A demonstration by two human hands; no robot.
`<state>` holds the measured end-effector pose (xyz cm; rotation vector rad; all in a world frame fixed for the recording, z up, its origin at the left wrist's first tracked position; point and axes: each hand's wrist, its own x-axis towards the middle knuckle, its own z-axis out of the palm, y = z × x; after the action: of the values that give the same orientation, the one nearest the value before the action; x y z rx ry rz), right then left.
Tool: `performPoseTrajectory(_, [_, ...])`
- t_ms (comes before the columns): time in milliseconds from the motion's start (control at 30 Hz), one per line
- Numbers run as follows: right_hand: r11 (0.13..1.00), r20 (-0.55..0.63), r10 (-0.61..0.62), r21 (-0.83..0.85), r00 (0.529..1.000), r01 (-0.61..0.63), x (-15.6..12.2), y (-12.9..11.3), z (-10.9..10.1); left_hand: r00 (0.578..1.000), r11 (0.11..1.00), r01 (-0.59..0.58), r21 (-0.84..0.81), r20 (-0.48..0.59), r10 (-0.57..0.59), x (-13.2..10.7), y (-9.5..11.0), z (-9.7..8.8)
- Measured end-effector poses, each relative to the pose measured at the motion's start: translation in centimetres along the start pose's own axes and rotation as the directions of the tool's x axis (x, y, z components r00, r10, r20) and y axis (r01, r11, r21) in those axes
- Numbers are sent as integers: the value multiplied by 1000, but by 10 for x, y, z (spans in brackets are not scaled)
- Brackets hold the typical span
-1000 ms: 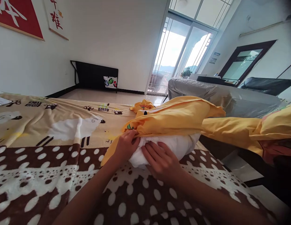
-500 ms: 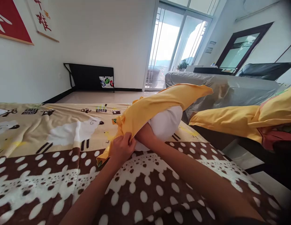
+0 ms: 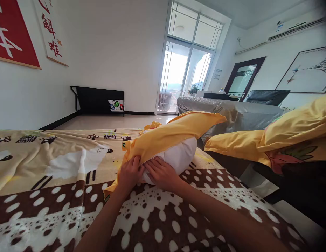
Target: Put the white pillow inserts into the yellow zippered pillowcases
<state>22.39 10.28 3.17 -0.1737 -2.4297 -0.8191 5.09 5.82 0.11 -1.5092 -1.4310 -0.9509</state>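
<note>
A yellow pillowcase (image 3: 163, 136) is drawn partly over a white pillow (image 3: 182, 154) lying on the bed. My left hand (image 3: 130, 173) has its fingers closed on the near edge of the pillowcase, at its left end. Close beside it, my right hand (image 3: 163, 174) rests on the white pillow with fingers stretched out, their tips near the pillowcase edge. Part of the white pillow bulges uncovered to the right of that hand. The far part of the pillow is hidden under the yellow cloth.
A blanket (image 3: 152, 217) with sheep and dots covers the bed. To the right lie more yellow pillows (image 3: 236, 145). Beyond the bed are a plastic-covered sofa (image 3: 257, 113), a black folded frame (image 3: 97, 99) against the wall, and a sliding glass door (image 3: 175, 77).
My right hand has come out from under the pillowcase and now lies on the white pillow. My left hand keeps its hold on the edge. The view has tilted up.
</note>
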Motion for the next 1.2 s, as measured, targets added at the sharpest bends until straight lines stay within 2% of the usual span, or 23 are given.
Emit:
performPoseTrajectory(67, [998, -46, 13, -59, 999, -16, -21, 3, -12, 999, 998, 32, 51, 30, -34, 3, 0, -3])
performPoseTrajectory(133, [978, -127, 148, -125, 981, -164, -41, 13, -22, 997, 991, 57, 122, 41, -63, 7, -1, -7])
performPoseTrajectory(200, [923, -198, 325, -147, 925, -356, -53, 25, -28, 997, 984, 65, 167, 25, -71, 13, -1, -9])
performPoseTrajectory(233, [904, -194, 376, -139, 906, -405, -55, 29, -29, 997, 983, 72, 166, 4, -73, 16, -1, -9])
performPoseTrajectory(300, [914, -110, 380, -107, 918, -391, -50, 33, -25, 994, 989, 100, 110, -53, -94, 21, -2, -7])
performPoseTrajectory(400, [938, -2, 340, -73, 941, -339, -29, 27, -12, 972, 978, 202, -42, -116, -206, 25, -2, 0])
performPoseTrajectory(467, [935, 28, 350, -63, 936, -348, -11, 24, -3, 953, 953, 272, -133, -100, -286, 26, -2, 4])
performPoseTrajectory(533, [937, 68, 346, -64, 936, -343, 6, 23, 4, 944, 937, 302, -174, -83, -319, 27, -1, 5])
performPoseTrajectory(700, [941, 179, 338, -102, 924, -324, 37, 32, 19, 964, 972, 181, -150, -168, -205, 30, 4, 0])
performPoseTrajectory(867, [930, 269, 367, -145, 891, -339, 56, 39, 44, 983, 972, 60, -227, -157, -97, 35, 17, -13])
performPoseTrajectory(1033, [904, 228, 426, -150, 876, -400, 65, 46, 63, 994, 951, 30, -307, -91, -60, 32, 29, -19])
performPoseTrajectory(1100, [900, 216, 433, -154, 875, -407, 60, 46, 61, 997, 959, 13, -282, -70, -34, 32, 24, -19])
performPoseTrajectory(1200, [923, 161, 379, -132, 911, -361, 39, 40, 47, 1000, 992, 5, -126, -29, -9, 35, 8, -20])
